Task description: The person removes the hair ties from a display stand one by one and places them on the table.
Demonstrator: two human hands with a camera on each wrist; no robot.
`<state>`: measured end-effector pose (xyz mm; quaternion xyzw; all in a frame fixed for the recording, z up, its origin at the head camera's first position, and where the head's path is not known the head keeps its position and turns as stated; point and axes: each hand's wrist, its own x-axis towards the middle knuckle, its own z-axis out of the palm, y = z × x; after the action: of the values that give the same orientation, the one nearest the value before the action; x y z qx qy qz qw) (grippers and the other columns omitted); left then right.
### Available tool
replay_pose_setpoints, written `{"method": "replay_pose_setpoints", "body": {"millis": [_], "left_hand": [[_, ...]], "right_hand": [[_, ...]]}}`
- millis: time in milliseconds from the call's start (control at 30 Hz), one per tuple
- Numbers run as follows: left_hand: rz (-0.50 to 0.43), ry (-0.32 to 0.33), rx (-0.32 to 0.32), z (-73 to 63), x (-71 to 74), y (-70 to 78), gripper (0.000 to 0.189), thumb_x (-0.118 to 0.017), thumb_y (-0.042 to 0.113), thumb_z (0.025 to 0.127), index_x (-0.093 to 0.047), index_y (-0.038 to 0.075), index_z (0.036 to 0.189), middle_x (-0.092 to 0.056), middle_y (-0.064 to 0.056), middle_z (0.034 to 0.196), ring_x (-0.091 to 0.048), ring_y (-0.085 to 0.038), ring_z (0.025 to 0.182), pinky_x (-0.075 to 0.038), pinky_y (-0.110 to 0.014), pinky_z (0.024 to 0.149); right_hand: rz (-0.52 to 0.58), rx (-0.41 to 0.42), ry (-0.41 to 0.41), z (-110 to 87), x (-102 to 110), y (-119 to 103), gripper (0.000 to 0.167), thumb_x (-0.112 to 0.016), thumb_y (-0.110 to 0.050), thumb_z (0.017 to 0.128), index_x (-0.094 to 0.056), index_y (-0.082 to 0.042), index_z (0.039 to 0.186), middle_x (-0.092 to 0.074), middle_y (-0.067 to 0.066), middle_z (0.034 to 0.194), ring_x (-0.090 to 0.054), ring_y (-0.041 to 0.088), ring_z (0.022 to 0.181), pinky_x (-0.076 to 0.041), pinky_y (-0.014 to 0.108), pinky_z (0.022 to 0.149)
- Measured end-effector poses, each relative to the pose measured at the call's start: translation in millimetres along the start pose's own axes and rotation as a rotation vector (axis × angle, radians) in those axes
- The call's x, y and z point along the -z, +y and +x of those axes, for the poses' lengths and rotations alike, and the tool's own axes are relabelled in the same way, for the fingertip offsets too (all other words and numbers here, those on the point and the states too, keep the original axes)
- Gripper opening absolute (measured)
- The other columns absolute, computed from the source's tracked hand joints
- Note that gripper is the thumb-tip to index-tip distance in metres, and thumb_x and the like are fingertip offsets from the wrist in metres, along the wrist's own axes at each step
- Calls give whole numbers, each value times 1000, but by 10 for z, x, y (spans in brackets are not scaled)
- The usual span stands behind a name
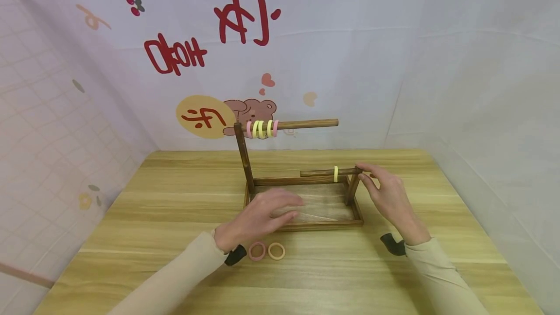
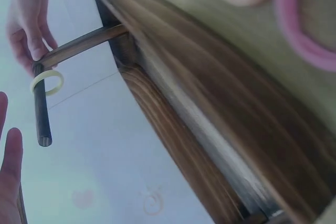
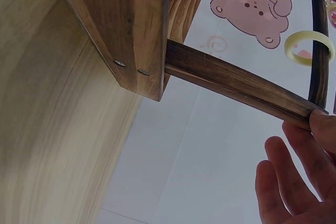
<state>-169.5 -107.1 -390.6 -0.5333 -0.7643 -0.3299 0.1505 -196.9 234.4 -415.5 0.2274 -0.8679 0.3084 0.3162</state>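
A brown wooden rack (image 1: 302,226) stands on the table, with a tall post on the left and a short post on the right. My right hand (image 1: 391,197) pinches the top of the short post (image 3: 236,85) between thumb and fingers. One pale yellow ring (image 1: 336,174) hangs on the lower rod (image 1: 315,173), left of that hand. Several pink and yellow rings (image 1: 261,129) hang near the post end of the upper rod (image 1: 310,124). Over the rack's tray base, my left hand (image 1: 267,210) holds nothing, its fingers loosely extended to the right.
A pink ring (image 1: 257,243) and a peach ring (image 1: 277,243) lie flat on the table in front of the rack, close to my left wrist. Behind the table (image 1: 175,193) hangs a white printed cloth (image 1: 350,62), and similar cloth borders both sides.
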Motion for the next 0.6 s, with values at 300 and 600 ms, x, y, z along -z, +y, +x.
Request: {"method": "replay_pose_setpoints", "body": {"millis": [300,600], "left_hand": [[-32,33,42,268,-52,-19,30,-71,11,99,-70,7,129,-71,-5,128,-64,-16,123,-50,-30,107],[-57,85,11,488,-171,-83,34,-75,9,96,-69,3,128,-69,-9,131,-62,-18,128,-46,-29,111]], "right_hand": [[6,-5,-5,4,10,6,34,-74,8,91,-71,1,124,-75,19,115,-73,40,96,-59,56,77],[5,1,-11,12,8,-8,33,-74,8,91,-71,3,123,-74,21,114,-73,43,95,-59,58,78]]}}
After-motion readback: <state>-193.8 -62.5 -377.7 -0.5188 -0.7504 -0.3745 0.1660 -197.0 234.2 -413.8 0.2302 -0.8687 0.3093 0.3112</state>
